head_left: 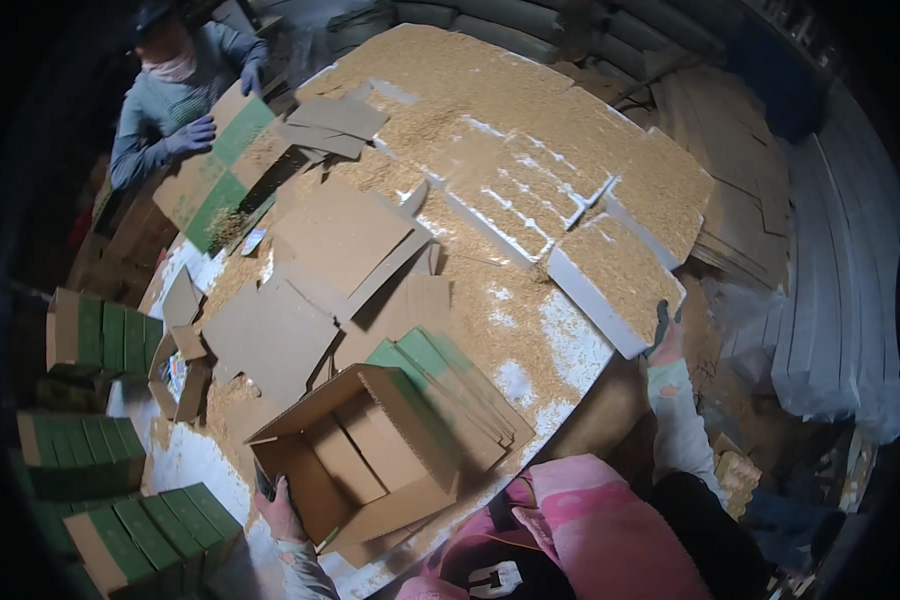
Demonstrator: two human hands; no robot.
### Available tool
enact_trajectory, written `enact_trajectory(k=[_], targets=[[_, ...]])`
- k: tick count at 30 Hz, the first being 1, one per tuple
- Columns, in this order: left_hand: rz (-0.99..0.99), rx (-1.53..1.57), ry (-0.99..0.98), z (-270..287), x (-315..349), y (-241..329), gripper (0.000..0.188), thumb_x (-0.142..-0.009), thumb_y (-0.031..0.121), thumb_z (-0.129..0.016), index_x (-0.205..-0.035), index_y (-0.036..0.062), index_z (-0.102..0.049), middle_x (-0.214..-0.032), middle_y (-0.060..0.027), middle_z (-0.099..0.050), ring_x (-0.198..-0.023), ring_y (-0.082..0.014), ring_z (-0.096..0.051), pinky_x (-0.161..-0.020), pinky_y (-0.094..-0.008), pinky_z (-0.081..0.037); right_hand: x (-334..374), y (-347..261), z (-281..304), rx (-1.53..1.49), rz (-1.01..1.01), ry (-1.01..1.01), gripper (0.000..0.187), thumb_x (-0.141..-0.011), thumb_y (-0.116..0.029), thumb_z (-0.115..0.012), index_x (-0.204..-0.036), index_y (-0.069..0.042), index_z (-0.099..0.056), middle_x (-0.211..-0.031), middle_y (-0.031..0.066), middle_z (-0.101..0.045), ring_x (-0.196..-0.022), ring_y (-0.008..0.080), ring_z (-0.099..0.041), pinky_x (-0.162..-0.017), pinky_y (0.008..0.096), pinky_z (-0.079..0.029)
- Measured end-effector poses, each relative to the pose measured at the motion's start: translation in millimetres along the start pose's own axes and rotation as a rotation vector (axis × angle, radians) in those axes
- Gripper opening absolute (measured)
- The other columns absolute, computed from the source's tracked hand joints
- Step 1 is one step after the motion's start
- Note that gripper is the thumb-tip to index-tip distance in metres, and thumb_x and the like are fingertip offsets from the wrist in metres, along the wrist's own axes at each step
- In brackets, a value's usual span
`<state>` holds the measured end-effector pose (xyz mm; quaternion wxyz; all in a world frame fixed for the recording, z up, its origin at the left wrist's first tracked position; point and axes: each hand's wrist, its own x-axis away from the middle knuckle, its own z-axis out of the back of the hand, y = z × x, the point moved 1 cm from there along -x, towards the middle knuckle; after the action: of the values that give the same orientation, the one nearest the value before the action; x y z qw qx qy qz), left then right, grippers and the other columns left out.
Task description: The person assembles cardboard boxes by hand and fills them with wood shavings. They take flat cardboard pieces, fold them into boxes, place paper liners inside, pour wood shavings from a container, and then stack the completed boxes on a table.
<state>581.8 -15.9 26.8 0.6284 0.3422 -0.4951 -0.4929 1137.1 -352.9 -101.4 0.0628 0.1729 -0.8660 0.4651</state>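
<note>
My left hand (284, 512) is closed on the near left edge of an open cardboard box (410, 412). Its flaps stand up, and its brown inside shows nothing loose in it. At the table's right edge, my right hand (668, 342) grips the near corner of a white foam tray (598, 305), heaped with tan, sawdust-like material (620, 268). The tray sits slightly turned from a block of similar filled trays (515, 180). Flat green-and-brown cardboard pieces (470, 395) lie beside the box. My fingertips are partly hidden at both grips.
Across the table (570, 335), a gloved co-worker (175, 90) tilts a green-and-brown carton (220, 165) spilling tan bits. Loose cardboard sheets (275, 330) cover the table's middle. Green cartons (165, 535) are stacked at left. White wrapped slabs (830, 270) and flattened cardboard (730, 150) stand at right.
</note>
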Motion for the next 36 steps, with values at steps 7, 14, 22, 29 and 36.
enact_trajectory(k=[7,14,22,29,36], targets=[[-0.239,-0.313,0.109,-1,-23,-25,0.031,-0.083,0.023,-0.058,-0.104,0.0004,-0.06,-0.091,-0.015,-0.064,-0.081,-0.0253,-0.062,-0.073,-0.0361,-0.048,170,-48,-195,0.56,0.054,-0.678,0.044,-0.092,-0.017,-0.048,-0.13,0.002,-0.036,-0.125,0.0148,-0.048,-0.112,0.0244,-0.05,-0.096,0.0334,-0.04],[0.091,0.876,-0.196,-20,-131,-141,0.038,-0.083,0.023,-0.058,-0.112,-0.0006,-0.054,-0.098,-0.0091,-0.062,-0.084,-0.0201,-0.06,-0.073,-0.0308,-0.049,278,30,-317,0.821,0.577,-1.374,0.04,-0.088,-0.007,-0.049,-0.127,0.0,-0.042,-0.12,0.0136,-0.052,-0.114,0.0204,-0.048,-0.099,0.0287,-0.036],[-0.31,-0.221,-0.097,-44,-31,-20,0.034,-0.085,0.025,-0.053,-0.109,0.0004,-0.057,-0.098,-0.0175,-0.061,-0.092,-0.0278,-0.058,-0.079,-0.0354,-0.046,238,26,-283,0.713,-0.159,-0.982,0.042,-0.09,-0.02,-0.053,-0.124,0.002,-0.041,-0.111,0.0089,-0.055,-0.1,0.0143,-0.052,-0.084,0.0268,-0.045],[-0.285,-0.18,-0.054,-55,-23,-14,0.041,-0.086,0.03,-0.049,-0.123,0.0122,-0.051,-0.114,-0.0194,-0.055,-0.107,-0.0343,-0.051,-0.092,-0.0393,-0.04,252,24,-275,0.949,0.059,-0.955,0.048,-0.091,-0.02,-0.051,-0.13,0.003,-0.036,-0.119,0.0106,-0.051,-0.105,0.0149,-0.047,-0.09,0.0255,-0.038],[-0.306,-0.402,-0.108,-51,4,24,0.041,-0.085,0.024,-0.051,-0.123,0.0105,-0.048,-0.082,-0.0196,-0.06,-0.077,-0.0362,-0.057,-0.069,-0.0448,-0.044,222,74,-280,1.666,0.356,-1.01,0.048,-0.083,-0.02,-0.057,-0.121,0.005,-0.042,-0.103,0.0211,-0.057,-0.097,0.0321,-0.056,-0.085,0.0343,-0.042]])
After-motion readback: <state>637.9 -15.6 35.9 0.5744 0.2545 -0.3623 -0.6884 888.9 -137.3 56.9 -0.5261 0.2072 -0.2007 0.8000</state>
